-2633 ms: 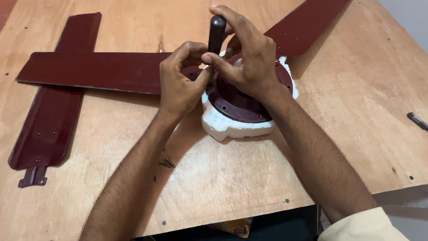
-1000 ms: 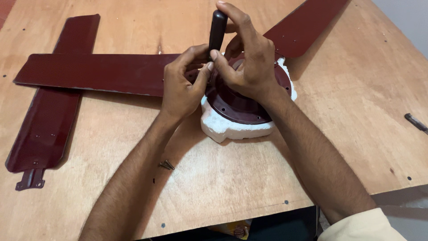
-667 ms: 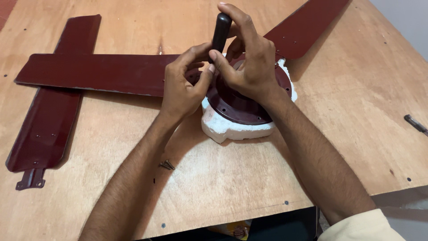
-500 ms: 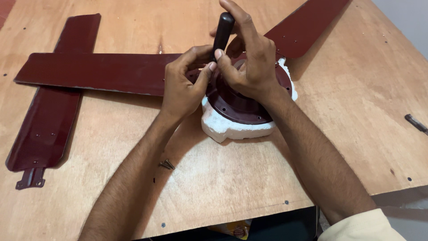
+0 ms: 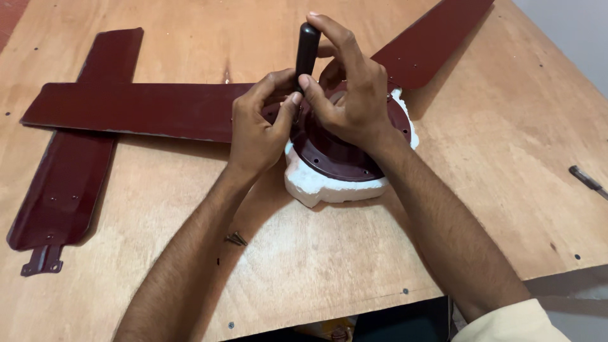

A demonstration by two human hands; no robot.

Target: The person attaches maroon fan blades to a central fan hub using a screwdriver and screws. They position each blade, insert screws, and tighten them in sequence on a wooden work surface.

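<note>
A dark red ceiling fan motor (image 5: 335, 152) rests in a white foam block (image 5: 316, 189) on a plywood table (image 5: 329, 266). My right hand (image 5: 351, 101) grips the black handle of a screwdriver (image 5: 306, 50), held upright over the motor's left rim. My left hand (image 5: 259, 130) pinches the lower part of the screwdriver where a long dark red fan blade (image 5: 136, 111) meets the motor. The screwdriver's tip is hidden by my fingers.
A second blade (image 5: 73, 177) with a metal bracket lies crosswise under the long one at the left. A third blade (image 5: 430, 44) extends to the upper right. Loose screws (image 5: 235, 239) lie by my left forearm. A small dark tool (image 5: 586, 180) lies near the right edge.
The screwdriver handle has tilted slightly to the right and my right hand's fingers have shifted on it. My left hand and the blades stay where they were.
</note>
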